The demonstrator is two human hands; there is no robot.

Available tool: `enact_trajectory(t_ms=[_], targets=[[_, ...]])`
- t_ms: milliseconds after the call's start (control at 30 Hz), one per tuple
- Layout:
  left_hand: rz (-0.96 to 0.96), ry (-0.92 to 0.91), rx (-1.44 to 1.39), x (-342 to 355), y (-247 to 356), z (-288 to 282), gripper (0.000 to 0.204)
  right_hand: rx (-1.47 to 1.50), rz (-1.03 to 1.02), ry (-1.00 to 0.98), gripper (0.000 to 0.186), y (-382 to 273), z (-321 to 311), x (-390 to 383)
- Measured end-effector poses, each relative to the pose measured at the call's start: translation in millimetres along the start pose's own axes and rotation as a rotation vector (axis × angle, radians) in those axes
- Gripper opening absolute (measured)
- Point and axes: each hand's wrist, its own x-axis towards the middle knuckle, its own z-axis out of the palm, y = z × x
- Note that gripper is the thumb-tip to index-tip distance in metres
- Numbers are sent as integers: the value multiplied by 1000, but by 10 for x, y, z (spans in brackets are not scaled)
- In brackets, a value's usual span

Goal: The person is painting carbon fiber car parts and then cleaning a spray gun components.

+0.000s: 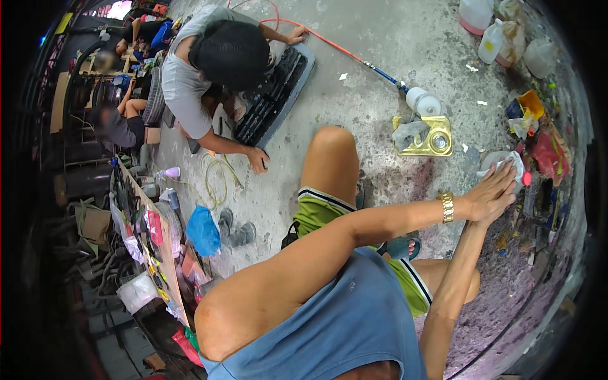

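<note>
Both of my hands are together at the right, over a crumpled white cloth [514, 161] beside a translucent plastic container [491, 159] and a red cap [526, 178]. My left hand [487, 191], with a gold watch [448, 208] on its wrist, lies uppermost, its fingers close together around the cloth. Just below and touching it, my right hand [493, 212] is also closed against the cloth. What lies under the palms is hidden. Nearest to the hands on the floor is a gold rectangular tin [411, 149] with a round opening and a grey rag [409, 133] on top.
A spray gun with a white cup [423, 101] lies behind the tin, joined to an orange hose [329, 47]. Plastic jugs [476, 14] and litter line the right side. A co-worker [190, 82] crouches over a black-and-grey car bumper [278, 95]. A cluttered board [152, 231] stands left.
</note>
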Motion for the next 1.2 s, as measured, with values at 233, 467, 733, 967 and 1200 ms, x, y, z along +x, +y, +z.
enact_trajectory(t_ms=[233, 467, 733, 967, 1200], targets=[[-43, -70, 13, -82, 267, -256, 86, 44, 74, -83, 58, -183, 40, 67], [241, 21, -74, -67, -21, -453, 90, -6, 161, 6, 59, -342, 86, 202], [329, 190, -365, 274, 160, -805, 89, -125, 109, -57, 68, 53, 593, -585], [515, 37, -41, 55, 197, -967, 82, -158, 102, 17, 62, 1, 573, -517], [315, 76, -86, -102, -162, -911, 67, -72, 108, 212, 70, -210, 977, -635]])
